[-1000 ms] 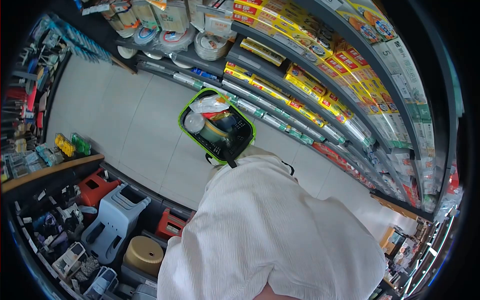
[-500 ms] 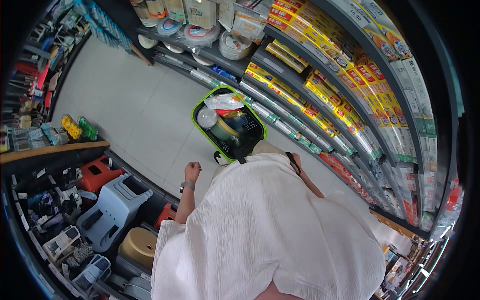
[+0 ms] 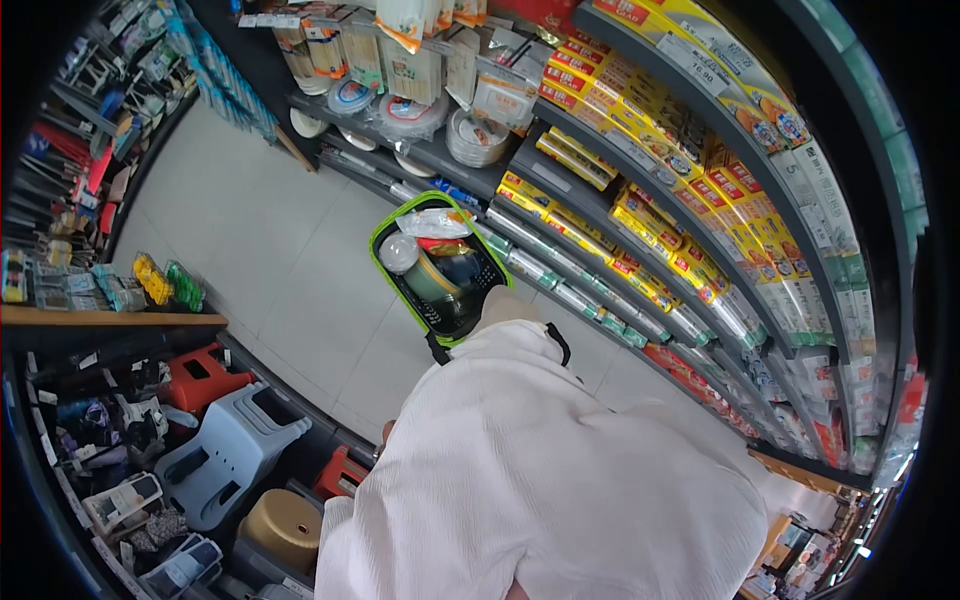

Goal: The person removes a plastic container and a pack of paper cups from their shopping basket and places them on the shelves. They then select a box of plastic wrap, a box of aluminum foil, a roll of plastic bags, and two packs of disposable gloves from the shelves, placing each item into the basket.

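A black basket with a bright green rim [image 3: 394,288] is on the floor just ahead of my legs. Inside it lie a clear round container [image 3: 399,253], a clear and white plastic packet [image 3: 438,223], something red and several dark or greenish items. Only a sliver of my left hand [image 3: 387,431] shows at the left edge of my white shirt [image 3: 560,470]; its fingers are hidden. My right hand is out of sight behind the shirt. A black curved handle [image 3: 560,345] sticks out past the shirt's front, and I cannot see whether a hand holds it.
On the right, shelves carry yellow boxes [image 3: 640,215] and wrapped rolls [image 3: 545,262]. Packaged plates and bowls [image 3: 478,137] stand at the back. To the left are a light blue stool [image 3: 225,450], red stools [image 3: 205,378] and a gold round stool [image 3: 282,525]. Grey tiles [image 3: 300,260] form the aisle floor.
The basket sits slightly further left and lower in view, and the shelves have shifted. My left hand has drawn back mostly behind the shirt. My right hand, visible before, is now hidden.
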Demonstrator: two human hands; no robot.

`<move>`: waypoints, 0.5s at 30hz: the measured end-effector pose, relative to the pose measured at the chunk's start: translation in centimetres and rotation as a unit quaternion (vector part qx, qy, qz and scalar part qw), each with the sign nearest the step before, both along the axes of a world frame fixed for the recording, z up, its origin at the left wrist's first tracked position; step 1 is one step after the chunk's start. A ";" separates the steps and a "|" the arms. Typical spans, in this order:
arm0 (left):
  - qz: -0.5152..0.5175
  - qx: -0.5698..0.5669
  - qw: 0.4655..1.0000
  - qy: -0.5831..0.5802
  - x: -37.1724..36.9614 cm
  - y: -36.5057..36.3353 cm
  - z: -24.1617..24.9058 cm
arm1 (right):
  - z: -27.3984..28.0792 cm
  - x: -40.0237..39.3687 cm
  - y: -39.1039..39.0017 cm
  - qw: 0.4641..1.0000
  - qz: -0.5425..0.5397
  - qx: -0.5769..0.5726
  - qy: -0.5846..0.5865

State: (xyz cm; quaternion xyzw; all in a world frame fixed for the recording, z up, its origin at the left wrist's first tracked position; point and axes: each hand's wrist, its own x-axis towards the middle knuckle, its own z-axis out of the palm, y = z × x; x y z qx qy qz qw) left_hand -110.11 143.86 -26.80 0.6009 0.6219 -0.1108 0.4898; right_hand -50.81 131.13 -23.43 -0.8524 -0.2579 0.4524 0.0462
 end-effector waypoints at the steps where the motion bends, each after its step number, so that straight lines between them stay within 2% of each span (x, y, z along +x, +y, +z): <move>1: 0.012 -0.007 1.000 -0.002 0.3 0.3 -0.2 | -0.1 0.3 1.3 1.000 0.014 0.009 -0.001; 7: 0.118 -0.012 0.992 -0.043 2.8 2.5 -1.2 | -0.6 2.2 9.6 0.988 0.124 0.084 -0.025; 9: 0.120 -0.015 0.991 -0.057 3.7 2.8 -1.8 | -1.3 3.6 12.8 0.953 0.248 0.141 -0.102; 10: 0.097 -0.015 0.994 -0.054 4.2 3.2 -2.0 | -1.6 4.3 13.9 0.936 0.277 0.178 -0.124; 11: 0.049 -0.007 0.998 -0.046 4.6 3.6 -2.4 | 0.6 4.3 14.8 0.962 0.158 0.223 0.011; 12: 0.053 -0.009 0.998 -0.039 5.1 3.6 -2.6 | 3.7 4.6 16.4 0.954 0.032 0.260 0.144; 13: 0.129 0.008 0.991 -0.032 6.1 3.8 -2.8 | 5.8 4.3 17.6 0.953 0.034 0.260 0.150; 14: 0.203 0.026 0.979 -0.026 6.9 4.3 -2.8 | 8.3 3.6 19.1 0.974 -0.029 0.183 0.126; 15: 0.205 0.025 0.978 -0.022 7.5 4.7 -2.3 | 9.4 3.4 19.7 0.986 -0.091 0.102 0.099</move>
